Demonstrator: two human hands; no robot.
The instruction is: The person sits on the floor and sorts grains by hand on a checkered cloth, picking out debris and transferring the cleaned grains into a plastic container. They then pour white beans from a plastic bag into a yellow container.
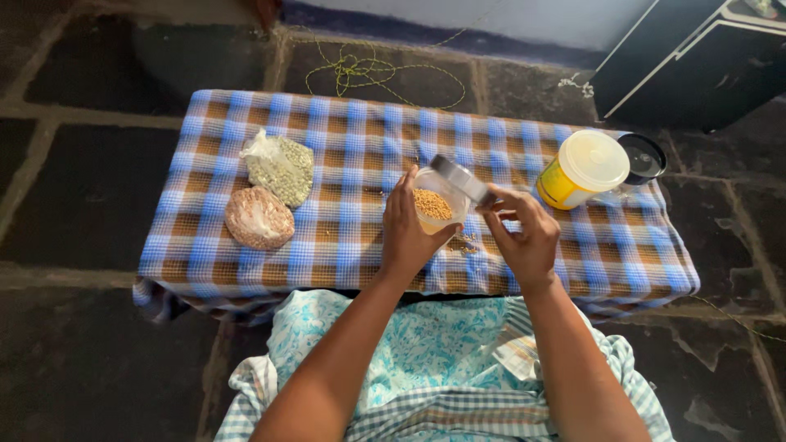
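Clear plastic cup (436, 200) of brown grain gripped upright by left hand (407, 233), steadying it; right hand (524, 233) pinches tilted lid (463, 180) at 1 o'clock, above tabletop (352, 147).

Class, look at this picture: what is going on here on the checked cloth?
A seated person's left hand holds a small clear plastic jar of tan grains above a blue and brown checked cloth. The right hand holds the jar's grey lid tilted at its rim, the jar not closed. A few grains lie spilled beneath. Left lie a bag of pale green pulses and a bag of brownish grain; right stands a yellow tub with a white lid.
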